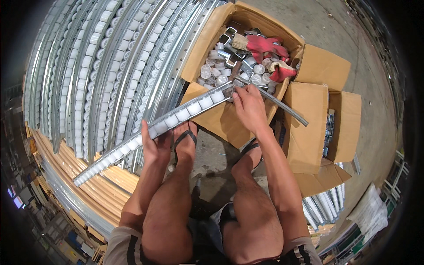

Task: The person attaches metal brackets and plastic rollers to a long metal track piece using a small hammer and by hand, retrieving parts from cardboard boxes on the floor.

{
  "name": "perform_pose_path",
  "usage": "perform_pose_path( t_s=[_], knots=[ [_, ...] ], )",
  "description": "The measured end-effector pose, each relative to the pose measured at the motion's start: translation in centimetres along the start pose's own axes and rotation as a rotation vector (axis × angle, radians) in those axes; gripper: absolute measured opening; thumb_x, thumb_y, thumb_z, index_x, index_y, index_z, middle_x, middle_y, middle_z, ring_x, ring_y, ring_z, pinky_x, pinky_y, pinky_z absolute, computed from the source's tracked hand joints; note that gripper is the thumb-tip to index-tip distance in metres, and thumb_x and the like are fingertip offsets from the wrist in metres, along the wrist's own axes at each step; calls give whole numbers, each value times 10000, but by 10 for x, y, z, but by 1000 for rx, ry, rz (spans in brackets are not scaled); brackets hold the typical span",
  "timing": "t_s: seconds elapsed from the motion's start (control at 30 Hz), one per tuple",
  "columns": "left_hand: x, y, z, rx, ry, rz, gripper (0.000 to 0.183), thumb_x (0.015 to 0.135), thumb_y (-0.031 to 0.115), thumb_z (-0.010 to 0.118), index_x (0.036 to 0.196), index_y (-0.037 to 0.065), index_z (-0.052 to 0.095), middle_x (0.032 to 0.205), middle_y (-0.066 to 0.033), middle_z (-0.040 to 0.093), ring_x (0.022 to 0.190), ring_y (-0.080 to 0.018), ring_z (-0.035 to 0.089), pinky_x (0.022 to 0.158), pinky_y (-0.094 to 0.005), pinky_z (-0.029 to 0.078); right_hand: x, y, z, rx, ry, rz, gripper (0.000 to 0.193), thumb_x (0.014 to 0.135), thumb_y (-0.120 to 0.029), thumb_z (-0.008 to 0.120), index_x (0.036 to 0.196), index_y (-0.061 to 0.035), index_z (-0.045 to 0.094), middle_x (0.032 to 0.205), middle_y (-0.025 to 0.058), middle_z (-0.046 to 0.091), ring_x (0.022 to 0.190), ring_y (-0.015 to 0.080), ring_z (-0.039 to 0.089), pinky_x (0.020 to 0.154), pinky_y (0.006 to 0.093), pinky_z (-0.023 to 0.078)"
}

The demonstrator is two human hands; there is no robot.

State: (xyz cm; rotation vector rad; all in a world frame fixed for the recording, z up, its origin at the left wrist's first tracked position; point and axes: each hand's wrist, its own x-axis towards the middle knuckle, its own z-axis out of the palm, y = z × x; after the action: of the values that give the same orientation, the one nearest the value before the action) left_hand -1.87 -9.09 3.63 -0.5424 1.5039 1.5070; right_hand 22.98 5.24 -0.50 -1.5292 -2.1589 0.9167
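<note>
A long metal roller track (170, 121) lined with white plastic rollers lies slantwise across my lap, its near end to the left and its far end over the box. My left hand (155, 145) is closed around its middle, thumb up along the near side and fingers partly hidden. At the far end my right hand (250, 106) grips the track with bent fingers; whether it also holds a small part is hidden. Just beyond that hand, a grey metal bar (285, 108) rests across the edge of an open cardboard box (194, 44).
Inside the box are loose white rollers (206, 71), metal brackets (229, 33) and red-and-cream work gloves (263, 46). Many finished-looking roller tracks (95, 66) are stacked at left above tan pipes (106, 187). A second carton (304, 128) with metal pieces stands right.
</note>
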Motion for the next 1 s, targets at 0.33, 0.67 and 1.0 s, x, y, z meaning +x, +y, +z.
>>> perform_pose_path(
  t_s=[0.33,0.67,1.0],
  knots=[
    [13,-10,-76,-109,-8,-214,499,1016,382,545,1278,-42,524,1234,-199,626,1177,-308,608,1085,-418,488,-19,-9,3,50,-65,-67,266,1012,-222,546,1084,-7,684,984,186,562,963,379,553,868,482,459],
    [43,-36,-92,-161,-145,-200,647,1005,501,543,1335,-56,529,1282,-218,618,1167,-347,617,1017,-412,534,-20,15,-40,551,217,344,314,1055,-221,529,1144,19,710,1029,111,639,995,214,605,919,344,461],
    [26,12,-108,856,-390,-153,516,886,481,750,1121,33,648,1037,-135,661,957,-245,650,837,-387,538,-38,27,-38,89,111,185,245,987,-190,598,1016,31,699,934,206,671,887,379,660,821,433,526]
  ],
)
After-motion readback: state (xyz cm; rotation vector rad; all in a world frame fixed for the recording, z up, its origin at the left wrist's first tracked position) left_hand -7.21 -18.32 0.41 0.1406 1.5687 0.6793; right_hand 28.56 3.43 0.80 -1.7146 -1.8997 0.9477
